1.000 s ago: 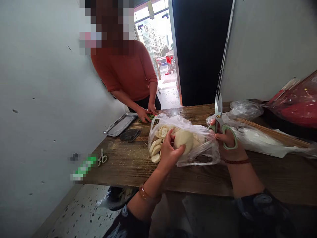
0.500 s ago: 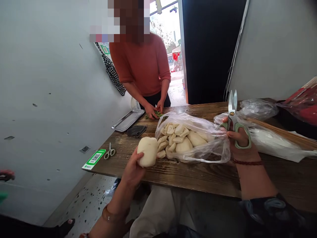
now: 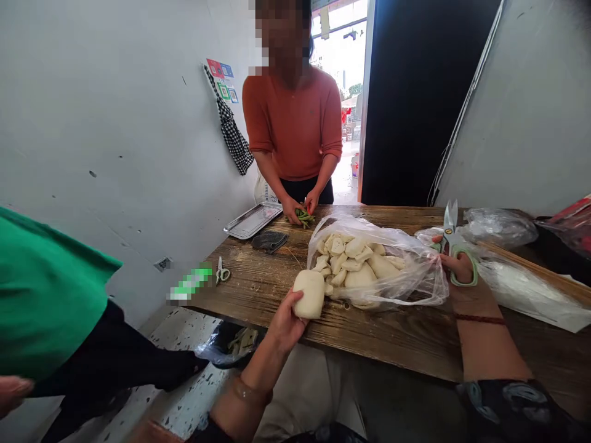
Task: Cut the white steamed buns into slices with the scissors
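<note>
My left hand [image 3: 287, 323] is closed around a whole white steamed bun [image 3: 309, 295], held just over the table's near edge. Kitchen scissors [image 3: 455, 240] with pale green handles are in my right hand [image 3: 457, 267], the blades pointing up and slightly apart. Between my hands, an open clear plastic bag [image 3: 422, 274] lies on the table, its right end beside my right fingers; whether they touch it I cannot tell. Inside are whole buns [image 3: 362, 284] and many cut bun pieces [image 3: 339, 249], heaped toward the left.
Across the wooden table [image 3: 258, 295], a co-worker in an orange top [image 3: 295, 123] handles green peppers [image 3: 305, 216]. A metal tray [image 3: 253, 220], dark cloth [image 3: 269, 242] and second scissors [image 3: 222, 271] lie left; skewers [image 3: 530, 264] and plastic bags lie right. A person in green [image 3: 55, 295] stands at left.
My view has swung left, so the table scene sits farther right. The person in green has come into view. Both hands keep hold of the bun and the scissors.
</note>
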Motion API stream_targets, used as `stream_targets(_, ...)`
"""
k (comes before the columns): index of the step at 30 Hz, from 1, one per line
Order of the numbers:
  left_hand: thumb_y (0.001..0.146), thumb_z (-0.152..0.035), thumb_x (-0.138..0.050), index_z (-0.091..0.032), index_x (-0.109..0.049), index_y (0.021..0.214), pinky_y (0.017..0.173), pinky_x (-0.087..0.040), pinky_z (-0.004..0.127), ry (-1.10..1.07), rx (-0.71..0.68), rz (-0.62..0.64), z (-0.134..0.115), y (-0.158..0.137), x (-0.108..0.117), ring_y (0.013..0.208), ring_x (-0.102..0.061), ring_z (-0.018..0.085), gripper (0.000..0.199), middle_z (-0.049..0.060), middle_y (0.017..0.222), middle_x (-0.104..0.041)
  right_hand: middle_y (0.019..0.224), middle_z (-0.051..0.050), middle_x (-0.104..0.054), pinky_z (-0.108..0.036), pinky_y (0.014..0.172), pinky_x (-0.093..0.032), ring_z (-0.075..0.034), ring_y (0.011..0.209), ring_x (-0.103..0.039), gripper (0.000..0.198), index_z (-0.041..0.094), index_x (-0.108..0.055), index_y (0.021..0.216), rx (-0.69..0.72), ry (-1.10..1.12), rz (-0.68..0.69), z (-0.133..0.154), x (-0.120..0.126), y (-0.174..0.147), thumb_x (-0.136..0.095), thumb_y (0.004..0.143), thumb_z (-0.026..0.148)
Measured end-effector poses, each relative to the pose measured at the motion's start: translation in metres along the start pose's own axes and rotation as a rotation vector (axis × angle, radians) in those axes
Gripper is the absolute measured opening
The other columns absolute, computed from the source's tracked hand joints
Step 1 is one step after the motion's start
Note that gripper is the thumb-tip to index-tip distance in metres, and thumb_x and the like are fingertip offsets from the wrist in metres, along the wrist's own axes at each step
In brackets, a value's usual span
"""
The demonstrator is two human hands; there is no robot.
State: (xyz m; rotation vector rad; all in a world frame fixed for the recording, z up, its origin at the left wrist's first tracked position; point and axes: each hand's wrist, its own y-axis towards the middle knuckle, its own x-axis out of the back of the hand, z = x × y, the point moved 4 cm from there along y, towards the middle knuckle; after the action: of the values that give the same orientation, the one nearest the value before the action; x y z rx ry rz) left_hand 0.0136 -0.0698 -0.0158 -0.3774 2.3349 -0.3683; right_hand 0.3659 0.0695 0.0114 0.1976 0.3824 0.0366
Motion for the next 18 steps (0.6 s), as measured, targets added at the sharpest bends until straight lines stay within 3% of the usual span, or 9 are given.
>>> stream_targets(4, 0.081, -0.015, -0.062, -0.01, -0.055, 0.128, 0.076, -0.06, 0.029, -0.071, 0.028, -0.026, 0.002, 0.014, -0.008, 0.089, -0.072, 0.022, 0.047, 0.012, 0.107, -0.074, 0.068, -0.002, -0.061, -0.04, 0.055, -0.043, -0.025, 0.056, -0.057, 0.027, 0.032, -0.066, 0.096, -0.024, -0.072, -0.029, -0.008, 0.002, -0.001, -0.073, 0.07, 0.034)
stream_targets(10, 0.079, -0.013, -0.064, -0.01, -0.063, 0.113, 0.069, -0.059, 0.027, -0.073, 0.022, -0.054, -0.008, 0.024, -0.015, 0.078, -0.071, 0.019, 0.035, 0.009, 0.094, -0.075, 0.064, -0.002, -0.06, -0.044, 0.052, -0.047, -0.027, 0.052, -0.059, 0.024, 0.033, -0.065, 0.094, -0.019, -0.17, -0.106, -0.018, -0.001, -0.009, -0.073, 0.073, 0.039)
stream_targets(18, 0.08, -0.013, -0.063, -0.009, -0.062, 0.119, 0.069, -0.059, 0.026, -0.081, 0.029, -0.029, -0.013, 0.035, -0.018, 0.078, -0.071, 0.019, 0.039, 0.009, 0.093, -0.076, 0.076, 0.001, -0.065, -0.039, 0.058, -0.051, -0.024, 0.062, -0.063, 0.044, 0.033, -0.061, 0.104, 0.112, -0.343, -0.309, -0.016, 0.022, -0.027, -0.08, 0.064, 0.035)
